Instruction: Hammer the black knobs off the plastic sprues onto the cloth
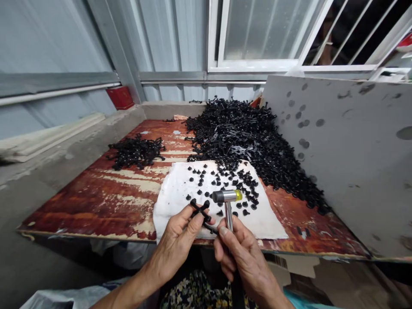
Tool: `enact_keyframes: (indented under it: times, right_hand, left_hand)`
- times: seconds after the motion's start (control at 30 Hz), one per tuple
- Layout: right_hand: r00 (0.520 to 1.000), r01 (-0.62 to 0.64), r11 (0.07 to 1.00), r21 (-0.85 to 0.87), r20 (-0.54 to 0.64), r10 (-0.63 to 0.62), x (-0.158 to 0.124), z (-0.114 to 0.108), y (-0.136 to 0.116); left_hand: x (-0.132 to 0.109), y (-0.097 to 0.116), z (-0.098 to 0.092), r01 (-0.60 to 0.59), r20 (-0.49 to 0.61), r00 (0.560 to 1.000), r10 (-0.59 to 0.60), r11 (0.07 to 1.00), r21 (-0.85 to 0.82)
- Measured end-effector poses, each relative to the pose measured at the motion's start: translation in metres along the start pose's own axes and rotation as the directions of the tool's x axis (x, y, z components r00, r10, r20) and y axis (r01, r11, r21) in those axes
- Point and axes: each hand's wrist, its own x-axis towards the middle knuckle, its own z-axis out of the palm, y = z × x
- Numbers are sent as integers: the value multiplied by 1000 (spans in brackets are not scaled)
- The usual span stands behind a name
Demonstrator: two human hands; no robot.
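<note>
My left hand (pixel 175 240) pinches a black plastic cross-shaped part (pixel 201 211) between thumb and fingers, just above the near edge of a white cloth (pixel 175 193). My right hand (pixel 241 253) grips the metal shaft of a small hammer (pixel 227 196) with a steel head and a yellow tip, held upright beside the part. Its thumb also touches the part's lower end. Several small black round pieces (pixel 225 180) lie scattered on the cloth.
A worn red wooden board (pixel 96 201) carries the cloth. A big heap of black plastic parts (pixel 244 137) fills its far right, a smaller heap (pixel 137 151) sits at left. A grey spotted panel (pixel 354 150) leans along the right. Concrete ledge (pixel 64 150) at left.
</note>
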Motion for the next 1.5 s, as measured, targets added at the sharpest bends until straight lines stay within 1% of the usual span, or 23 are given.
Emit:
enact_keyframes:
  times: [0.07, 0.1, 0.13, 0.2, 0.27, 0.33, 0.4, 0.47, 0.53, 0.6, 0.7, 0.8, 0.9, 1.0, 1.07, 1.13, 1.27, 1.5]
  right_hand:
    - [999, -32, 998, -62, 34, 35, -1, 0, 4]
    - [998, -40, 994, -102, 40, 44, -1, 0, 5]
    - [999, -34, 989, -143, 33, 39, -1, -1, 5]
    - [1000, 9, 977, -215, -9, -12, -1, -4, 5]
    - [995, 52, 963, -265, -65, -72, 1, -6, 3]
    - [991, 71, 957, -282, -93, -101, 5, -7, 0]
    - [994, 73, 960, -272, -63, -94, 8, -6, -2]
    - [997, 70, 967, -245, -11, -75, 11, -3, -2]
    - [998, 57, 974, -221, 20, -54, 13, 2, -1]
    - [999, 35, 979, -199, 17, -33, 14, 7, 2]
    - [1000, -1, 986, -168, -6, 0, 17, 16, 6]
    - [1000, -19, 987, -161, -16, 17, 21, 22, 10]
    - [999, -18, 984, -178, -30, 13, 22, 21, 12]
    - [998, -15, 974, -225, -64, 1, 18, 9, 13]
    - [997, -18, 970, -243, -78, -1, 14, -1, 14]
    - [995, -23, 970, -241, -99, -1, 10, -11, 15]
    - [989, -41, 977, -210, -145, 10, 2, -19, 14]
    - [989, -62, 985, -162, -141, 39, -1, -17, 19]
  left_hand:
    - [0, -1, -3, -3, -30, 1000, 2, 999, -48]
    - [0, -2, -5, -7, -50, 999, 4, 999, -47]
    - [-1, -3, -7, -9, -67, 998, 7, 999, -32]
    - [-4, -6, -13, -3, -69, 998, 4, 1000, 12]
    - [-7, -9, -17, -2, -22, 1000, 3, 997, 76]
    - [-11, -12, -19, -4, 74, 997, -7, 989, 148]
    - [-14, -15, -19, 0, 186, 982, -38, 980, 201]
    - [-18, -19, -18, 4, 262, 963, -64, 975, 222]
    - [-20, -24, -18, 0, 281, 957, -71, 969, 246]
    - [-22, -27, -19, 5, 280, 957, -81, 965, 262]
    - [-22, -30, -20, 62, 288, 949, -128, 972, 228]
    - [-19, -28, -21, 155, 259, 948, -184, 980, 126]
    - [-11, -25, -27, 241, 174, 952, -252, 967, 80]
    - [3, -23, -38, 313, 86, 943, -322, 944, 103]
    - [12, -23, -45, 340, 24, 939, -343, 936, 96]
    - [19, -24, -49, 358, -13, 934, -358, 930, 82]
    - [25, -25, -51, 378, -10, 926, -378, 923, 74]
    - [26, -21, -53, 390, -14, 921, -389, 921, 29]
